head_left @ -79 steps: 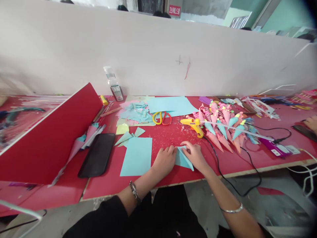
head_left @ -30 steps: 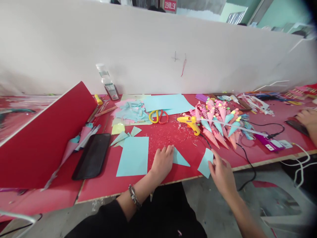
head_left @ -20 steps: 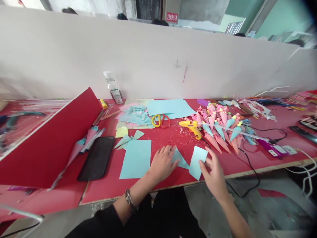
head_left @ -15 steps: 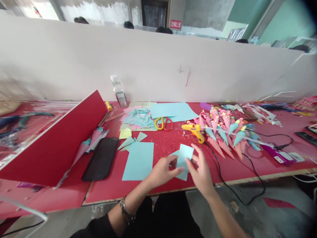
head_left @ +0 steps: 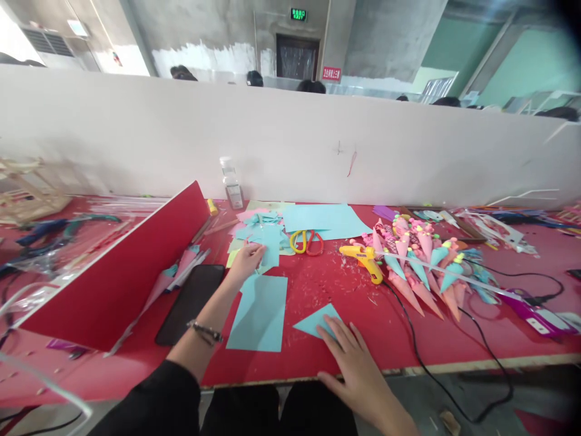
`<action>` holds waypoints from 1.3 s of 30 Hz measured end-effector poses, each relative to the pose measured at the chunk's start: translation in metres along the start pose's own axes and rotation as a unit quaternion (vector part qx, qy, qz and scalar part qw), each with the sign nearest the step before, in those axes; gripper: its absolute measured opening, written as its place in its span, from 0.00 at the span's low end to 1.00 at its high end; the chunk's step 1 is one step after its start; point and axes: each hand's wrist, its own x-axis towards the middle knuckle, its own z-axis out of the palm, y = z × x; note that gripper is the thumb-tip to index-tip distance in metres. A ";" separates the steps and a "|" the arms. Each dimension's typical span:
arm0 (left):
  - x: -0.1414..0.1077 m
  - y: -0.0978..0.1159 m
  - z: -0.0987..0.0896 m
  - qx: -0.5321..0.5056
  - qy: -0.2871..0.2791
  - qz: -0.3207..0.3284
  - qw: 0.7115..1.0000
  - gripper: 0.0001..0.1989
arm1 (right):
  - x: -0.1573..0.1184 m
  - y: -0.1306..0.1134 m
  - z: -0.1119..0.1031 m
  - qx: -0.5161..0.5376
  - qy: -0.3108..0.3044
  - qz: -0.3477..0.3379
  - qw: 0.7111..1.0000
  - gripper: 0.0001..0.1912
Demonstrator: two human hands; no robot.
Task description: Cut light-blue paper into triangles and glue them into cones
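My left hand (head_left: 247,261) is over the paper scraps, its fingers closed at the edge of a small light-blue paper piece (head_left: 271,245). My right hand (head_left: 349,357) lies open on the red table, its fingertips resting on a light-blue paper triangle (head_left: 314,321). Between the hands is a larger light-blue sheet (head_left: 258,321), lying flat. Behind the left hand, pink and blue paper scraps (head_left: 249,229) form a pile. Scissors (head_left: 307,241) with one yellow and one red handle loop lie to its right, below a wide blue sheet (head_left: 338,219).
A yellow glue gun (head_left: 365,260) with a black cord lies beside a heap of pink and blue paper cones (head_left: 426,251). On the left are a black phone (head_left: 190,303) and a slanted red board (head_left: 122,272). A clear bottle (head_left: 233,189) stands against the white partition (head_left: 290,139).
My left hand has moved left and away from me with a small paper piece, parting from the right hand. My right hand has flattened over the triangle. The view has tilted up.
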 end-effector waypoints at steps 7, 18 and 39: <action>0.049 0.008 0.007 -0.100 0.088 -0.062 0.989 0.15 | -0.012 0.009 0.007 -0.058 -0.019 -0.043 0.997 0.35; -0.067 0.030 -0.004 -0.036 -0.013 0.063 0.997 0.13 | -0.002 0.010 -0.040 0.048 0.051 -0.020 0.997 0.13; -0.105 -0.018 0.009 -0.252 -0.026 -0.056 0.966 0.28 | 0.238 -0.008 -0.078 0.002 0.035 0.253 0.967 0.16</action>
